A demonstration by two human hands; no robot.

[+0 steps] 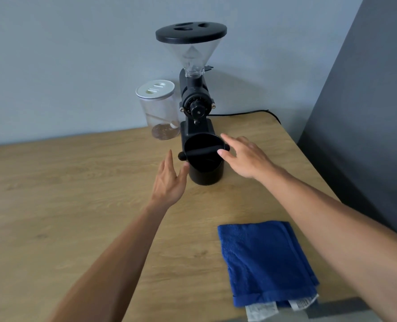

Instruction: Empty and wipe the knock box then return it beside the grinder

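Both forearms are extended forward over the worktop (76, 182), and both hands are spread open with nothing gripped: the left hand (169, 180) stands edge-up with its thumb tip at or just beside the left wall of the knock box (205, 161), while the right hand (243, 156) is palm-down with fingertips at the box's right rim. The black knock box stands upright between the hands, directly in front of the grinder (194, 89). A clear jar (159, 110) stands beyond the left hand; a folded blue towel (264, 261) lies under the right forearm.
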